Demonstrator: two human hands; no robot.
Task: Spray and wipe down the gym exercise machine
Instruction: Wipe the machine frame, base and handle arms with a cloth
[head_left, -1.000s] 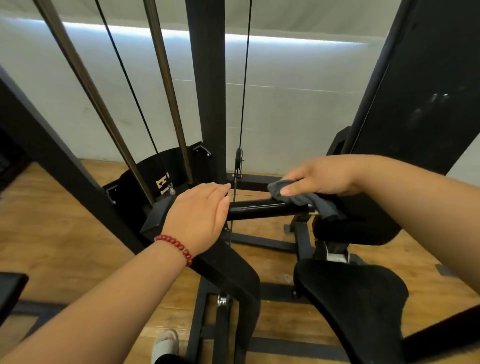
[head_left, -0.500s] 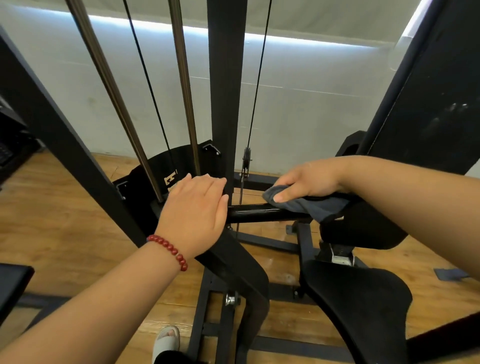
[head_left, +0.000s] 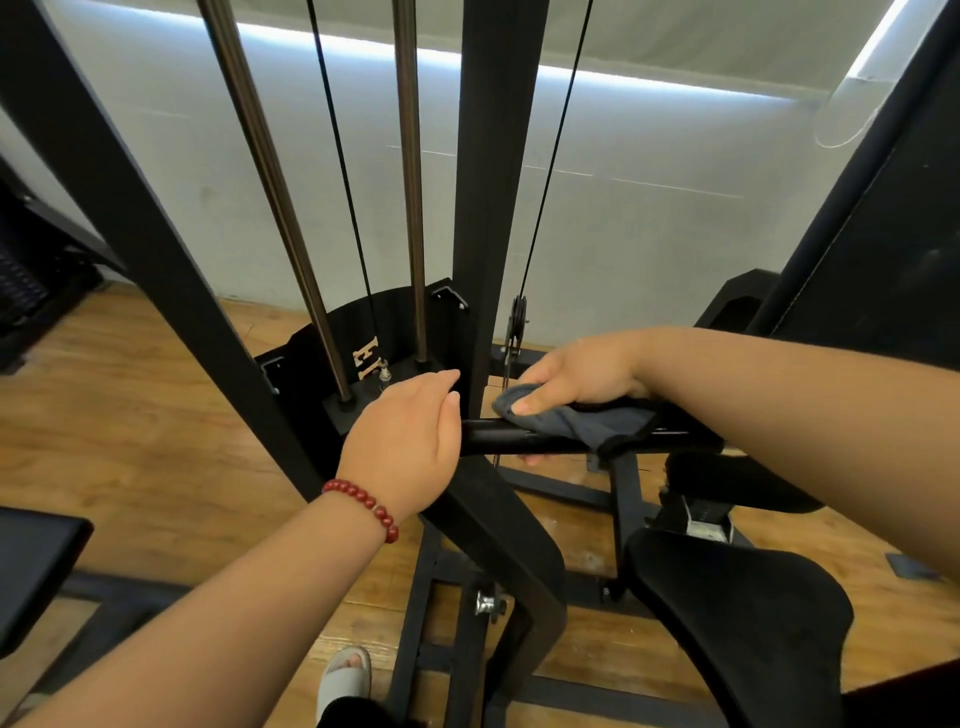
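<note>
The left hand (head_left: 405, 441), a red bead bracelet (head_left: 363, 506) on its wrist, lies palm down on the left end of the black bar (head_left: 493, 436) of the machine (head_left: 488, 208), fingers flat, holding nothing. Just right along the bar, the right hand (head_left: 582, 374) clamps a grey cloth (head_left: 592, 421) round it, thumb above, fingertips below. Under the bar's right end sits the black seat (head_left: 737, 613)

Lettering: you'll find tan capital letters (head_left: 367, 361) on the gym machine (head_left: 483, 208), printed on its black curved plate (head_left: 306, 358) low at the rear.
Readable: a capital "E" is clear; the mark just beside it is cut off and cannot be told.
Position on plate: just below its top edge, between the two metal guide rods (head_left: 410, 208).
</note>
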